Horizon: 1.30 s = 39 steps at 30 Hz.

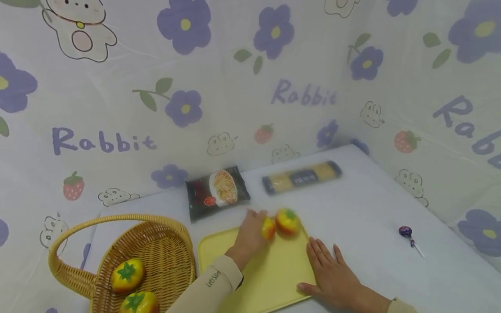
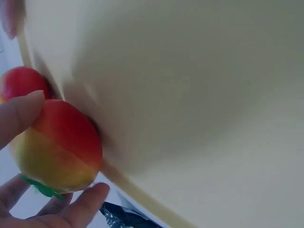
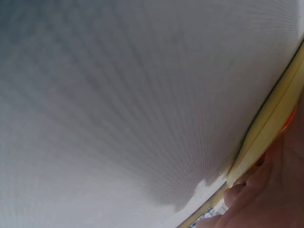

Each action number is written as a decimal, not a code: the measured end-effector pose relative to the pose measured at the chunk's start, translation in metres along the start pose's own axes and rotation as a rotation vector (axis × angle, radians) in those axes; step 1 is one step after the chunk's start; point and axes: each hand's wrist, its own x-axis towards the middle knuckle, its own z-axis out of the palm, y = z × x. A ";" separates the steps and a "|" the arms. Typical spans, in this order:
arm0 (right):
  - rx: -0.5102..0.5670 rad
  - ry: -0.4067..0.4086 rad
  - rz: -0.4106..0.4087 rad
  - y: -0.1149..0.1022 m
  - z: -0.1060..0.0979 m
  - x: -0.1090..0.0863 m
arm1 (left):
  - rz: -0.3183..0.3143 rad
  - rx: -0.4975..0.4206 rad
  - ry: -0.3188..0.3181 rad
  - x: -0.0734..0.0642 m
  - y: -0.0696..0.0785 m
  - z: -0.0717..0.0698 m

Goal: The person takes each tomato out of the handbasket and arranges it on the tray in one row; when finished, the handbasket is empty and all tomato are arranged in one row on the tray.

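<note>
Yellow-red, green-topped round fruit point(image 2: 64, 147) gripped in our left hand point(image 1: 250, 231), matching second fruit point(image 1: 287, 222) beside those fingers; our right hand point(image 1: 335, 274), fingers straight, touches yellow rectangular tray point(image 1: 274, 278).

I see a white table point(image 1: 364, 208): tray point(image 1: 274, 276) under the left hand point(image 1: 252, 234), basket point(image 1: 166, 261) left of it, black packet point(image 1: 218, 193) and long pack point(image 1: 302, 177) beyond. A lollipop point(image 1: 405, 231) lies farther right

Shaded yellow to red on fruit point(image 2: 66, 147), with green cap point(image 2: 43, 186); plain yellow on tray point(image 1: 274, 269); purple flowers point(image 1: 185, 108) across white backdrop point(image 1: 231, 111).
</note>
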 end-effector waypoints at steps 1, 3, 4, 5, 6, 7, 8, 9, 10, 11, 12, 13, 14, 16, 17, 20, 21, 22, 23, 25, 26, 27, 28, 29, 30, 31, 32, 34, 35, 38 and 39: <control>0.000 0.003 -0.002 -0.001 0.001 0.001 | 0.004 0.008 0.001 -0.001 -0.001 -0.001; 0.007 0.009 -0.005 -0.001 0.003 0.002 | 0.005 0.008 0.000 -0.005 -0.001 -0.004; 0.007 0.018 -0.007 -0.001 0.003 0.002 | 0.007 0.012 -0.005 -0.008 0.000 -0.008; 0.007 0.022 -0.006 -0.001 0.003 0.002 | 0.006 0.006 -0.011 -0.012 0.000 -0.013; 0.011 0.027 -0.005 -0.001 0.003 0.002 | 0.013 0.000 -0.020 -0.017 0.000 -0.018; 0.014 0.023 0.000 -0.001 0.002 0.001 | 0.027 -0.008 -0.028 -0.023 -0.001 -0.026; 0.020 0.019 0.004 -0.001 0.002 0.001 | 0.051 -0.021 -0.037 -0.029 -0.002 -0.035; 0.027 0.014 0.012 -0.001 0.001 0.000 | 0.076 -0.040 -0.061 -0.037 -0.003 -0.046; 0.025 0.010 0.023 -0.001 0.000 -0.001 | 0.111 -0.056 -0.091 -0.046 -0.004 -0.058; 0.035 0.000 0.034 0.000 -0.001 -0.002 | 0.138 -0.066 -0.132 -0.056 -0.007 -0.072; 0.040 -0.002 0.042 0.000 -0.002 -0.003 | 0.167 -0.075 -0.180 -0.065 -0.010 -0.086; 0.053 -0.013 0.055 0.001 -0.002 -0.004 | 0.180 -0.084 -0.235 -0.076 -0.013 -0.102; 0.068 -0.021 0.065 0.002 -0.003 -0.005 | 0.173 -0.092 -0.296 -0.086 -0.016 -0.117; 0.093 -0.038 0.078 0.004 -0.002 -0.007 | 0.112 -0.060 -0.407 -0.108 -0.025 -0.147; 0.105 -0.046 0.081 0.005 -0.001 -0.007 | 0.077 -0.024 -0.443 -0.118 -0.032 -0.160; 0.110 -0.046 0.067 0.008 0.000 -0.006 | -0.041 0.077 -0.505 -0.144 -0.057 -0.186; 0.104 -0.044 0.060 0.008 0.000 -0.006 | -0.070 0.108 -0.518 -0.151 -0.067 -0.190; 0.102 -0.042 0.052 0.008 -0.001 -0.006 | -0.090 0.133 -0.531 -0.157 -0.076 -0.192; 0.093 -0.038 0.043 0.008 -0.001 -0.005 | -0.110 0.149 -0.543 -0.163 -0.085 -0.193; 0.092 -0.030 0.027 0.006 -0.002 -0.004 | -0.149 0.165 -0.577 -0.172 -0.100 -0.192; 0.100 -0.030 0.021 0.004 -0.003 -0.003 | -0.169 0.164 -0.594 -0.175 -0.107 -0.191; 0.103 -0.029 0.016 0.002 -0.002 -0.002 | -0.194 0.159 -0.609 -0.178 -0.112 -0.190; 0.106 -0.025 0.009 0.000 -0.001 0.000 | -0.219 0.158 -0.614 -0.181 -0.117 -0.189; 0.109 -0.020 0.002 -0.002 0.000 0.001 | -0.244 0.150 -0.615 -0.184 -0.121 -0.188; 0.109 -0.013 -0.005 -0.004 0.001 0.003 | -0.261 0.152 -0.608 -0.186 -0.125 -0.187; 0.111 -0.016 -0.001 -0.004 0.001 0.003 | -0.270 0.154 -0.598 -0.187 -0.127 -0.184; 0.113 -0.017 0.002 -0.003 0.002 0.004 | -0.290 0.149 -0.589 -0.187 -0.129 -0.181; 0.118 -0.029 0.010 -0.003 0.003 0.005 | -0.308 0.165 -0.575 -0.188 -0.131 -0.177; 0.118 -0.030 0.011 -0.002 0.003 0.006 | -0.322 0.171 -0.570 -0.189 -0.131 -0.176; 0.127 -0.049 0.029 -0.001 0.004 0.006 | -0.376 0.193 -0.568 -0.188 -0.129 -0.175; 0.122 -0.045 0.028 -0.001 0.004 0.006 | -0.385 0.203 -0.562 -0.188 -0.128 -0.175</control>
